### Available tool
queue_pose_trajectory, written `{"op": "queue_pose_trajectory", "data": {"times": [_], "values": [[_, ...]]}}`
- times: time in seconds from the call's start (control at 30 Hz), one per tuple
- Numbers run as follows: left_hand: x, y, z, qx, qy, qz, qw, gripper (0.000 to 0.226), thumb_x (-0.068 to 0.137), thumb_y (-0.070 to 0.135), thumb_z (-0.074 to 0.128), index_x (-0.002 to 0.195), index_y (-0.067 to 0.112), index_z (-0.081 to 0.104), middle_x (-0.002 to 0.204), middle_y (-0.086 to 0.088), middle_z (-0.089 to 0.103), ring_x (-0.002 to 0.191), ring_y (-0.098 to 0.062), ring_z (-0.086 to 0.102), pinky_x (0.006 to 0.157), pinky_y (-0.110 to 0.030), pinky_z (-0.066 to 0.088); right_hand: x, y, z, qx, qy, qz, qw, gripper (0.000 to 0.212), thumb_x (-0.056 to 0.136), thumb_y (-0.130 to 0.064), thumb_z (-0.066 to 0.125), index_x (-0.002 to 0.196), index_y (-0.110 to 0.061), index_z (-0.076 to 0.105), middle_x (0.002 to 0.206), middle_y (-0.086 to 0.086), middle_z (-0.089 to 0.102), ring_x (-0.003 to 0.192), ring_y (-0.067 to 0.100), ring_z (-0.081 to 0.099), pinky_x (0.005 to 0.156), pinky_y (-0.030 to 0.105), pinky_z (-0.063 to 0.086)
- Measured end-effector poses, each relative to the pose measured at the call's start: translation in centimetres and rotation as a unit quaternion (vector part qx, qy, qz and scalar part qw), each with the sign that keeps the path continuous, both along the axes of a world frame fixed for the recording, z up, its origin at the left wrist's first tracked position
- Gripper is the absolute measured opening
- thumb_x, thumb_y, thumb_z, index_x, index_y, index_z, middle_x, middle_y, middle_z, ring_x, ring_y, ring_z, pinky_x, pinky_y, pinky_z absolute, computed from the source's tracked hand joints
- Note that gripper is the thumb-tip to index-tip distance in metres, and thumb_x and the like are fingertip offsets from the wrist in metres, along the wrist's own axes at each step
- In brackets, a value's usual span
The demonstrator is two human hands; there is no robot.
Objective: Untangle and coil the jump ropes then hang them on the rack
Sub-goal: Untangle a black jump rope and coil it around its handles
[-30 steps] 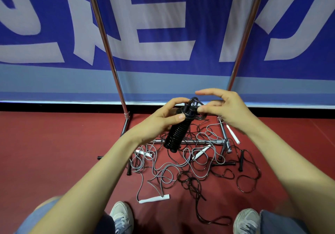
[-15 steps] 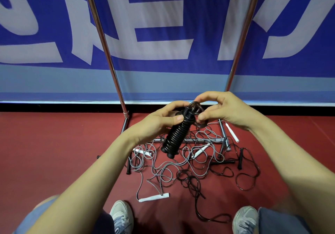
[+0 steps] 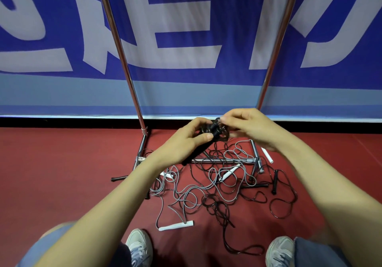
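Head camera: the left hand (image 3: 186,142) curls its fingers round the coiled black jump rope (image 3: 216,131), held in the air, while the right hand (image 3: 254,128) pinches its upper loops. Tangled grey and black ropes (image 3: 206,192) lie on the red floor (image 3: 62,173) at the foot of the rack (image 3: 122,59).

Rack (image 3: 123,59): metal tube, polished chrome, glossy.
Coiled black rope (image 3: 216,131): smooth plastic-looking cord, slight sheen.
Loose black ropes (image 3: 219,211): thin cord, same slight sheen.
Grey rope (image 3: 194,188): smooth cord, duller.
White handle (image 3: 175,225): smooth plastic, matt.
Floor (image 3: 62,173): red sheet, matt, finely textured.
Banner (image 3: 186,91): matt; cloth or vinyl, cannot tell.
Shoes (image 3: 138,244): grey mesh cloth.
Trousers (image 3: 310,252): blue denim, matt.
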State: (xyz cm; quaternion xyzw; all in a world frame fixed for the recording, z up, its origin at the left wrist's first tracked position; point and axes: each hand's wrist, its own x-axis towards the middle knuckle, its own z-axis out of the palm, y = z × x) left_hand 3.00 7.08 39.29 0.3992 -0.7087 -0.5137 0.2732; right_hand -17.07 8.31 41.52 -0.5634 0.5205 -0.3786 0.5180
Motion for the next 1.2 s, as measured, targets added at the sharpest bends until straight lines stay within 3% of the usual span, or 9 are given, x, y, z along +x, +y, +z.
{"op": "queue_pose_trajectory", "data": {"times": [0.1, 0.23, 0.3, 0.5, 0.67, 0.83, 1.0, 1.13, 1.2], "values": [[-0.2, 0.0, 0.1, 0.016, -0.017, 0.005, 1.000, 0.028, 0.089, 0.029, 0.061, 0.116, 0.023, 0.056, 0.118, -0.004, 0.065, 0.108, -0.024, 0.063, 0.101, -0.043, 0.046, 0.7, -0.4, -0.7, 0.035, -0.048, -0.052, 0.997, 0.009, 0.090, -0.012, 0.064, 0.082, -0.010, 0.067, 0.079, 0.003, 0.070, 0.076, 0.013, 0.067, 0.083, 0.032, 0.055], [-0.7, -0.3, 0.5, 0.045, -0.024, 0.003, 0.999, 0.022, 0.091, 0.020, 0.064, 0.111, 0.013, 0.057, 0.100, 0.002, 0.062, 0.081, -0.012, 0.060, 0.077, -0.026, 0.047, 1.1, -0.9, -0.7, 0.096, -0.185, -0.116, 0.971, 0.015, 0.089, -0.006, 0.059, 0.076, -0.012, 0.062, 0.074, 0.001, 0.063, 0.076, 0.014, 0.061, 0.083, 0.037, 0.048], [-1.3, -0.1, -0.2, 0.041, -0.031, 0.033, 0.998, 0.017, 0.091, 0.019, 0.062, 0.106, 0.012, 0.055, 0.093, 0.003, 0.061, 0.075, -0.013, 0.057, 0.070, -0.026, 0.044, 0.9, -1.2, -0.9, 0.111, -0.197, -0.156, 0.962, 0.013, 0.090, -0.008, 0.060, 0.079, -0.015, 0.060, 0.077, -0.001, 0.062, 0.077, 0.011, 0.060, 0.086, 0.036, 0.046], [-2.2, -0.1, -1.2, 0.077, 0.012, 0.063, 0.995, 0.028, 0.094, 0.012, 0.056, 0.121, 0.021, 0.053, 0.103, -0.002, 0.061, 0.084, -0.013, 0.057, 0.076, -0.025, 0.044, 0.5, -2.1, -1.9, 0.122, -0.249, -0.233, 0.932, 0.014, 0.095, -0.008, 0.057, 0.083, -0.016, 0.057, 0.066, -0.007, 0.069, 0.077, 0.011, 0.064, 0.096, 0.035, 0.046], [-1.9, 0.1, -1.5, 0.077, 0.033, 0.059, 0.995, 0.034, 0.095, 0.013, 0.054, 0.124, 0.031, 0.052, 0.119, 0.001, 0.060, 0.099, -0.017, 0.060, 0.089, -0.029, 0.045, 0.1, -2.9, -2.0, 0.079, -0.221, -0.256, 0.938, 0.009, 0.094, -0.008, 0.060, 0.085, -0.011, 0.060, 0.078, -0.001, 0.065, 0.070, 0.010, 0.063, 0.091, 0.032, 0.049], [-2.1, 0.5, -2.1, 0.123, 0.036, 0.033, 0.991, 0.025, 0.095, 0.014, 0.054, 0.114, 0.029, 0.063, 0.104, 0.000, 0.069, 0.082, -0.013, 0.061, 0.075, -0.024, 0.047, -1.0, -3.4, -2.9, 0.083, -0.192, -0.283, 0.936, 0.011, 0.092, -0.007, 0.061, 0.082, -0.011, 0.061, 0.063, -0.003, 0.067, 0.065, 0.009, 0.062, 0.073, 0.025, 0.050], [-2.6, 0.7, -3.1, 0.164, 0.023, 0.013, 0.986, 0.022, 0.094, 0.014, 0.056, 0.109, 0.029, 0.064, 0.096, -0.001, 0.068, 0.077, -0.017, 0.061, 0.071, -0.027, 0.049, -1.4, -3.6, -3.6, 0.087, -0.166, -0.320, 0.929, 0.010, 0.090, -0.005, 0.063, 0.082, -0.010, 0.061, 0.070, 0.002, 0.064, 0.063, 0.010, 0.061, 0.069, 0.026, 0.049], [-2.9, 1.2, -4.8, 0.192, 0.003, 0.017, 0.981, 0.021, 0.092, 0.012, 0.061, 0.110, 0.022, 0.061, 0.097, -0.001, 0.067, 0.083, -0.015, 0.064, 0.073, -0.027, 0.050, -0.9, -3.4, -4.7, 0.005, 0.051, -0.258, 0.965, 0.015, 0.087, -0.013, 0.068, 0.073, -0.017, 0.063, 0.076, 0.004, 0.067, 0.064, 0.012, 0.061, 0.065, 0.027, 0.048], [-3.0, 1.4, -5.4, 0.214, 0.026, 0.032, 0.976, 0.024, 0.091, 0.009, 0.062, 0.112, 0.018, 0.058, 0.098, -0.002, 0.065, 0.081, -0.014, 0.065, 0.069, -0.023, 0.049, -0.8, -3.2, -4.8, 0.008, 0.058, -0.222, 0.973, 0.015, 0.090, -0.014, 0.066, 0.075, -0.016, 0.064, 0.087, 0.008, 0.070, 0.063, 0.011, 0.061, 0.061, 0.022, 0.047]]}}
